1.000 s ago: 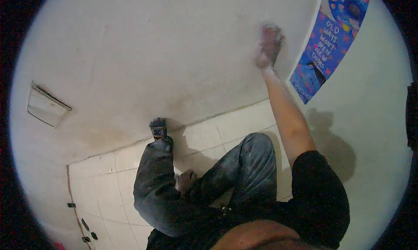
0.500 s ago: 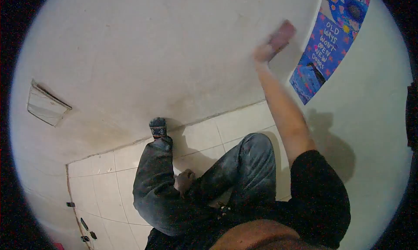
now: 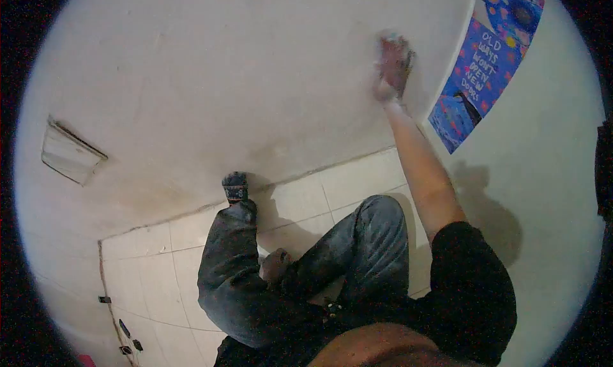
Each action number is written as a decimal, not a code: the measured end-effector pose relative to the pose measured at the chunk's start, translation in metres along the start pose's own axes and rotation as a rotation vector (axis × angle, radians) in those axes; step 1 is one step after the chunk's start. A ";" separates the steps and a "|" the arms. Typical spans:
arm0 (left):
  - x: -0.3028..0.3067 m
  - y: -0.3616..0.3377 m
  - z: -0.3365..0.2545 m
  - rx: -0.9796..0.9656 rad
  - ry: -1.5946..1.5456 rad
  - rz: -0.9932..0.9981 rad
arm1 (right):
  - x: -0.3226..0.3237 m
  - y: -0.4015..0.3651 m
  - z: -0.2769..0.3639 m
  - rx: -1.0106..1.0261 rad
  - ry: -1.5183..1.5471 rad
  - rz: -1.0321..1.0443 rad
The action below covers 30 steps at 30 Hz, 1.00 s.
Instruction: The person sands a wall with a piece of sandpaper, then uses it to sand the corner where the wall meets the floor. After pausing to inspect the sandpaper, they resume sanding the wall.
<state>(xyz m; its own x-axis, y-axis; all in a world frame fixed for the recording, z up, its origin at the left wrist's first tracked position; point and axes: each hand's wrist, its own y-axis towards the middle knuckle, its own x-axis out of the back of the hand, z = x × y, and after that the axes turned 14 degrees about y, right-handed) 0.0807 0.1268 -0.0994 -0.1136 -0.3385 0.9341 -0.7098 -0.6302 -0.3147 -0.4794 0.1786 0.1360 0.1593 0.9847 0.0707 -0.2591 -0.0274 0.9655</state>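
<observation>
My right hand [image 3: 387, 89] is raised against the pale wall [image 3: 255, 67], near the corner. It is closed on a reddish-brown flat pad [image 3: 396, 59], which lies against the wall surface. Motion blurs both the hand and the pad, so the pad's exact kind and the separate fingers cannot be made out. To the right of the hand, a blue painted poster [image 3: 479, 73] with white lettering and flowers hangs on the adjoining wall. My left hand is out of view.
I sit on a tiled floor [image 3: 300, 201] with one leg bent and a patterned sock [image 3: 235, 187] near the wall's foot. A whitish wall panel [image 3: 71, 155] stands out at left. Small dark objects [image 3: 125, 328] lie by the left floor edge.
My right hand has swept left along the wall with the pad, away from the poster. The pad has turned from leaning right to nearly upright. The view has shifted slightly.
</observation>
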 end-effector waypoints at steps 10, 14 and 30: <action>0.006 0.006 0.006 -0.056 -0.089 0.133 | -0.013 0.005 0.009 -0.080 0.091 0.067; -0.005 0.003 0.010 -0.042 -0.018 0.030 | -0.041 -0.012 -0.043 -0.141 0.089 -0.125; -0.023 0.008 0.023 -0.084 -0.027 0.070 | -0.017 -0.011 0.039 0.010 -0.113 0.167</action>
<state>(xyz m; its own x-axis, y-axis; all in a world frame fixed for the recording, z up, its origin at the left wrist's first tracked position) 0.0939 0.1133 -0.1269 -0.1471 -0.3990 0.9051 -0.7569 -0.5436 -0.3627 -0.4415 0.1558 0.1337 0.2205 0.9409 0.2571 -0.2818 -0.1909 0.9403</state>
